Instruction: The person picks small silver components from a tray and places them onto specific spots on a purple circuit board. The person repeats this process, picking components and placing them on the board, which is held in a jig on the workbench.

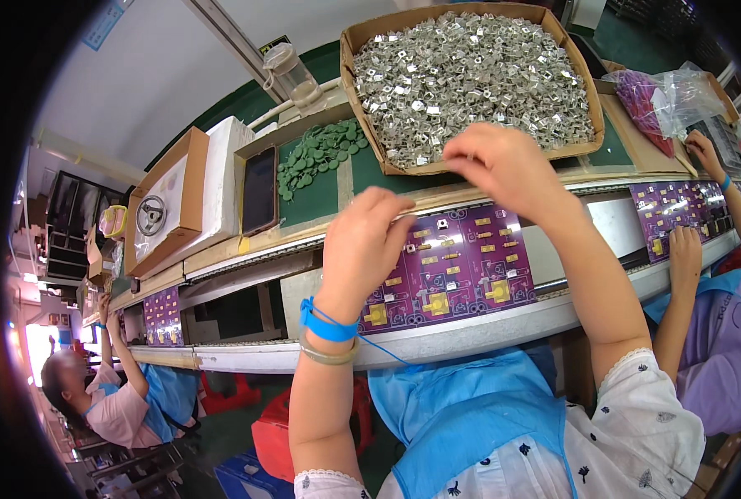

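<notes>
My left hand (pixel 366 241), a blue wrist strap on its wrist, is over the left part of a purple circuit board (pixel 470 287). Its thumb and forefinger are bent together; anything between them is too small to make out. My right hand (pixel 503 170) is at the near edge of a cardboard box (pixel 597 108) heaped with small shiny metal parts (pixel 470 79). Its fingers are curled toward the thumb, and whatever is pinched there cannot be made out. The board lies on the conveyor rails and carries yellow parts and a small white-and-black part near its top edge.
Green discs (pixel 316 158) lie in a tray beside a dark phone (pixel 260 190). A lidded clear cup (pixel 294 79) stands behind them. Co-workers' hands (pixel 685 249) work at another purple board (pixel 674 212) on the right; another person (pixel 96 391) sits at far left.
</notes>
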`<move>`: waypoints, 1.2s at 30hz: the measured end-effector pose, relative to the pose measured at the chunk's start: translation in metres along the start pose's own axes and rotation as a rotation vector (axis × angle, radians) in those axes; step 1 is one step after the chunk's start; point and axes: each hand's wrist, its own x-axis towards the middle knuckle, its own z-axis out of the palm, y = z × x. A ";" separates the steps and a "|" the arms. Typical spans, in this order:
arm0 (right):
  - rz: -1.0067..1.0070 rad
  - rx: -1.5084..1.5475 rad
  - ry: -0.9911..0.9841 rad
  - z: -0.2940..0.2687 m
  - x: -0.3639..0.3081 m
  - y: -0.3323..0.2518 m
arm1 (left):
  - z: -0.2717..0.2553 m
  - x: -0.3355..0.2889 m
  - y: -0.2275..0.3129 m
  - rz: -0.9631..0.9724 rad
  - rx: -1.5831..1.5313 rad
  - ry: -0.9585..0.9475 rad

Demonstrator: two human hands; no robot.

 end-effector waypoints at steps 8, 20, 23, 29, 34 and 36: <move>0.021 -0.310 0.006 0.023 0.039 0.027 | 0.032 0.084 -0.013 0.110 0.306 0.140; 0.314 0.389 0.169 -0.014 0.002 0.017 | 0.052 0.117 -0.031 0.157 0.386 0.081; 0.365 0.585 0.122 -0.023 -0.024 0.022 | 0.048 0.115 -0.025 0.136 0.306 0.145; 0.267 0.360 -0.058 -0.024 -0.060 0.032 | 0.045 0.111 -0.026 0.063 0.168 0.178; 0.153 0.141 -0.201 -0.017 -0.070 0.041 | 0.045 0.110 -0.029 0.062 0.219 0.028; 0.109 0.075 -0.237 -0.014 -0.071 0.043 | 0.040 0.111 -0.029 0.077 0.219 -0.039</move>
